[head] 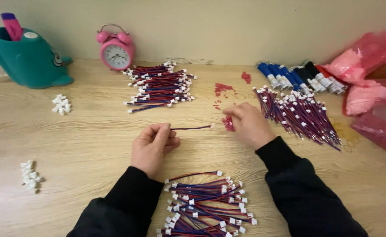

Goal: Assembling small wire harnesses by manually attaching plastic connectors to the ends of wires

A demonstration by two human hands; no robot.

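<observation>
From the head camera, we see the left hand point(152, 147) pinching a red-and-blue wire point(192, 127) between thumb and fingers; the wire sticks out toward 3 o'clock, level over the table point(83, 145). At 3 o'clock of its free tip, the right hand point(247, 125) has its fingers bunched over a small heap of red bits point(228, 123), touching it. A wire pile point(206, 204) lies at 6 o'clock, another pile point(160, 87) at 12, a third bundle point(300, 115) at 3. A pink clock point(115, 49) stands at 11.
</observation>
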